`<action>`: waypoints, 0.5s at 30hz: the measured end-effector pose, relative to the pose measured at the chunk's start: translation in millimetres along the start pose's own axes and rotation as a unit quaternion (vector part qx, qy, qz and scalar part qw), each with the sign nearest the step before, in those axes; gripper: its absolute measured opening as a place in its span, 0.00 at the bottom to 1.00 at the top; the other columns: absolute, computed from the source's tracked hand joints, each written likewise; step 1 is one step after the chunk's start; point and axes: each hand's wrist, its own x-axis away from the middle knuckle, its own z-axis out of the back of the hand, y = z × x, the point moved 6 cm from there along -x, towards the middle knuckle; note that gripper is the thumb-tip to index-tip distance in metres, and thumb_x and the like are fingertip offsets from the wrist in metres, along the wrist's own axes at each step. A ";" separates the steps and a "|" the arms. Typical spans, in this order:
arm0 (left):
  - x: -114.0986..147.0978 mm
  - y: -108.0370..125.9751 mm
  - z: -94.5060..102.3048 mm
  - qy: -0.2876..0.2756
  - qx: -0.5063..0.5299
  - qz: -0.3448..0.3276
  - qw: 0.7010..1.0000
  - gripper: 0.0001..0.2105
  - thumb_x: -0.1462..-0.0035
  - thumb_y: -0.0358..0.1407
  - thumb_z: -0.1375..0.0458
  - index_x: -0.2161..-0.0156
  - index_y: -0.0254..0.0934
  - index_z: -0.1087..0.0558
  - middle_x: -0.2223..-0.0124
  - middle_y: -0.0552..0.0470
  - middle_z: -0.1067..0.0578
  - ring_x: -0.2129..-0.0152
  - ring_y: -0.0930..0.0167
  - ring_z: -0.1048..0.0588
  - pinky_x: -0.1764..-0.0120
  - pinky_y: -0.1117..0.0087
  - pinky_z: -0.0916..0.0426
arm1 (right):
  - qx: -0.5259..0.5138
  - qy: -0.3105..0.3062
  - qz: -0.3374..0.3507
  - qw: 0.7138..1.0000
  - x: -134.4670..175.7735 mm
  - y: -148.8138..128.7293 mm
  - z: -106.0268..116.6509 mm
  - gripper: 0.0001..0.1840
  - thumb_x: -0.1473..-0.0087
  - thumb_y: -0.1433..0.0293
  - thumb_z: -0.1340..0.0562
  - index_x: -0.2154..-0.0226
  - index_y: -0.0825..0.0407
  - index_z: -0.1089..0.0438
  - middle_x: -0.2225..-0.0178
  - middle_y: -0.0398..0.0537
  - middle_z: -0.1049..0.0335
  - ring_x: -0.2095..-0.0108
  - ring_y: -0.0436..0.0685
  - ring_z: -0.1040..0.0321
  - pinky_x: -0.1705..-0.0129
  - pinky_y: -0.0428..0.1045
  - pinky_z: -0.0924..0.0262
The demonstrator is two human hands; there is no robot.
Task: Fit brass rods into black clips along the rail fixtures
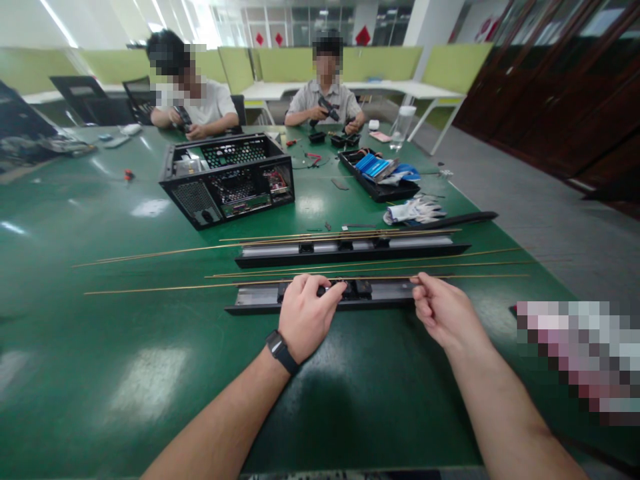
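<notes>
The right hand [443,310] is pinched narrow, thumb and forefinger closed on a thin gold rod [150,290] that runs leftward from the pinch, past the left hand [307,313]. The left hand lies over the black blocks [364,288] on the near rail [393,292], thumb and forefinger close together; whether they grip cannot be told. That rail's right end reaches the right fingers, its left end sticks out past the left hand. The green table [90,320] spreads widely left of the grip and continues nearer than both wrists to its front edge; its right edge slants outward beyond the right hand, with a pixelated pinkish thing [585,360] on that side.

Directly beyond the hands, more gold rods [280,271] lie crosswise, blocking the way to the far rail [350,257], which has further rods along its top. Past that, ahead of the right hand, are white gloves [413,210], a black strip [460,219] and a black tray [385,197]. The computer case [235,183] stands beyond the left hand, further left. Two people [207,100] sit across the table
</notes>
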 end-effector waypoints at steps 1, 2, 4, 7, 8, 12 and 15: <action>0.0 -0.1 -0.1 -0.002 0.000 0.001 1.000 0.13 0.36 0.35 0.45 0.48 0.49 0.26 0.55 0.48 0.27 0.58 0.65 0.34 0.53 0.60 0.36 | 0.001 0.005 0.000 1.000 -0.3 -0.6 0.9 0.07 0.48 0.68 0.33 0.71 0.55 0.29 0.83 0.41 0.35 0.91 0.43 0.50 0.94 0.39 0.59; -0.1 -0.3 -0.4 -0.004 0.000 0.002 1.000 0.13 0.35 0.36 0.45 0.48 0.49 0.26 0.55 0.48 0.27 0.58 0.65 0.34 0.53 0.60 0.36 | 0.003 0.010 0.000 1.000 -0.8 -1.2 2.0 0.07 0.48 0.68 0.33 0.71 0.55 0.29 0.83 0.41 0.35 0.91 0.43 0.49 0.94 0.39 0.59; -0.2 -0.3 -1.0 -0.008 0.000 0.003 1.000 0.13 0.35 0.36 0.45 0.48 0.49 0.27 0.55 0.48 0.27 0.58 0.65 0.34 0.53 0.60 0.36 | 0.007 0.019 0.003 1.000 -2.1 -2.1 4.3 0.07 0.47 0.68 0.34 0.71 0.55 0.29 0.83 0.41 0.35 0.91 0.43 0.49 0.94 0.39 0.59; -0.1 0.0 -1.6 -0.013 -0.001 0.002 1.000 0.13 0.35 0.36 0.45 0.47 0.49 0.27 0.54 0.48 0.28 0.58 0.65 0.34 0.52 0.60 0.37 | 0.010 0.028 0.008 1.000 -4.7 -2.8 8.0 0.07 0.46 0.68 0.34 0.71 0.55 0.29 0.84 0.41 0.35 0.91 0.44 0.49 0.94 0.39 0.59; 0.0 0.1 -1.7 -0.013 -0.001 0.001 1.000 0.13 0.35 0.36 0.45 0.47 0.49 0.27 0.54 0.49 0.28 0.58 0.65 0.34 0.52 0.60 0.37 | 0.010 0.030 0.011 0.999 -5.7 -3.0 9.2 0.07 0.47 0.68 0.34 0.71 0.55 0.29 0.84 0.41 0.35 0.91 0.44 0.49 0.94 0.39 0.59; 0.4 0.2 -1.5 -0.010 0.000 0.001 1.000 0.13 0.35 0.36 0.46 0.47 0.48 0.27 0.54 0.49 0.28 0.58 0.65 0.34 0.53 0.60 0.37 | 0.007 0.042 0.021 0.999 -8.4 -3.7 13.2 0.08 0.48 0.68 0.33 0.72 0.55 0.30 0.84 0.41 0.35 0.91 0.44 0.48 0.94 0.39 0.60; 0.3 0.3 -1.6 -0.007 0.003 0.001 1.000 0.13 0.35 0.35 0.45 0.47 0.48 0.27 0.55 0.48 0.28 0.58 0.65 0.34 0.53 0.60 0.37 | 0.005 0.045 0.018 0.999 -9.0 -3.6 13.4 0.09 0.49 0.67 0.33 0.71 0.55 0.30 0.84 0.41 0.35 0.91 0.44 0.48 0.94 0.40 0.59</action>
